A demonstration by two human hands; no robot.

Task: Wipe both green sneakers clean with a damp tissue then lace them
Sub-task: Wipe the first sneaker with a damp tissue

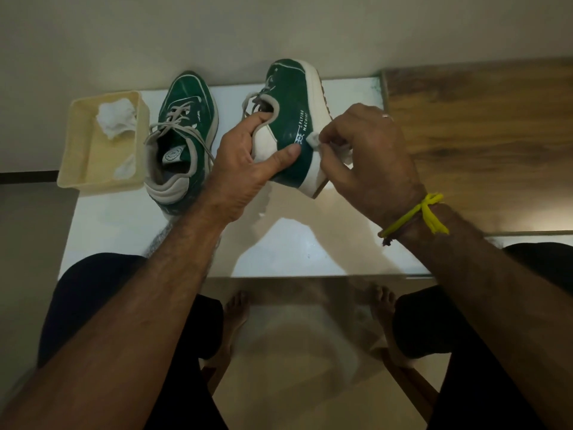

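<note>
Forearms nearest, reaching to 12 o'clock over the desk [173, 243].

Tray [77, 169], 10 o'clock: spare tissue wads.

Flat sneaker [183, 131], 11 o'clock: laces loose.

Left hand [245, 162] grips the tilted sneaker [288, 113], 12 o'clock: green upper, white sole.

Right hand [369, 162] pinches tissue [311, 139] against its side.

Wiping appears underway; lacing remains.

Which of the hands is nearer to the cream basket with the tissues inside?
Left. The left hand grips the tilted sneaker just right of the sneaker on the table, which lies beside the basket. The right hand, wiping with a tissue, is farther right.
</note>
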